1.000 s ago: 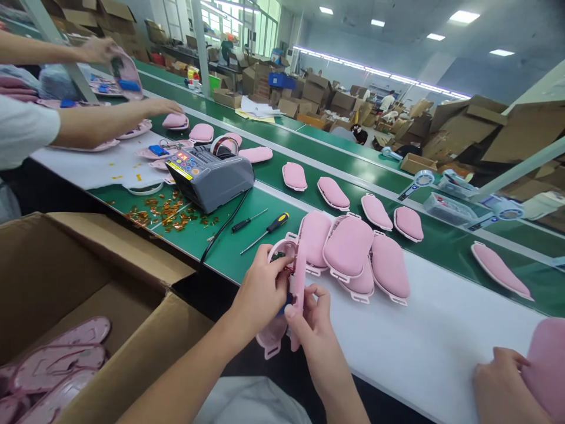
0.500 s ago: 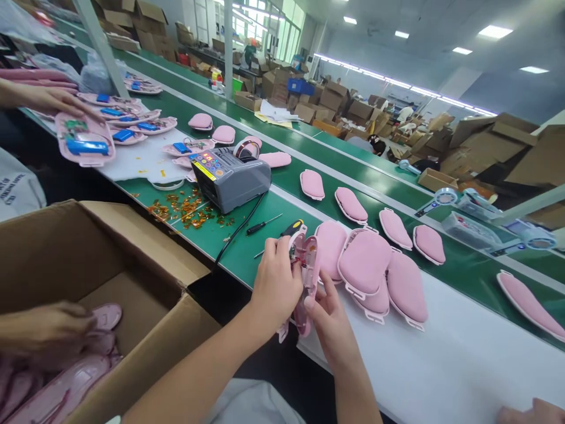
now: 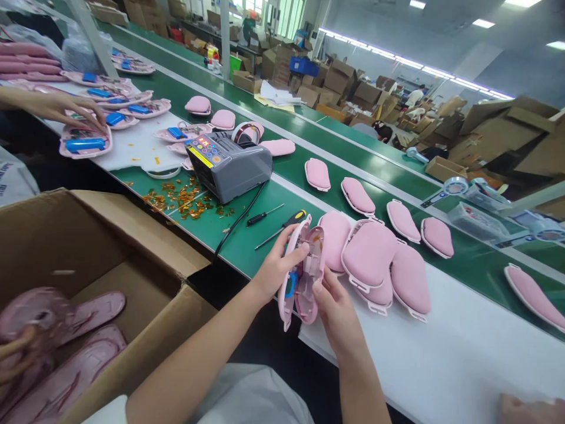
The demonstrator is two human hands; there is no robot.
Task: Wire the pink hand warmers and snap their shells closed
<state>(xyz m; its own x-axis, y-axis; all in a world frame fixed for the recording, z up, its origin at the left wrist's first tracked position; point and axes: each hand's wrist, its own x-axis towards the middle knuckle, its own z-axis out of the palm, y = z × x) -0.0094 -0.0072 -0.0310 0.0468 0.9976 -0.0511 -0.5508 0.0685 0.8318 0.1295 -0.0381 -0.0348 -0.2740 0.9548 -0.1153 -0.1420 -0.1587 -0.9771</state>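
Between my hands is a pink plastic casing (image 3: 312, 274), two shells spread like a book, with a blue part showing inside the left one. My left hand (image 3: 276, 268) grips the left shell, thumb reaching over its inner edge. The other shell sits in my right hand (image 3: 333, 300), fingers behind it and thumb at its rim. Just beyond lies a pile of closed pink casings (image 3: 369, 253) on a white sheet (image 3: 450, 347). A yellow-and-black screwdriver (image 3: 293, 219) and a smaller black screwdriver (image 3: 257, 219) rest on the green bench, left of the casing.
A grey tape dispenser (image 3: 232, 165) stands beside scattered amber tape pieces (image 3: 189, 203). At left, a co-worker's hand (image 3: 66, 106) touches an open casing; another hand (image 3: 17, 353) reaches into a cardboard box (image 3: 145, 259) of pink shells. More casings (image 3: 358, 196) line the green belt.
My hands have parted the two shells wider, and my left thumb has come up out of the gap, exposing the blue part. At left, the co-worker's casing has been lowered onto the bench.
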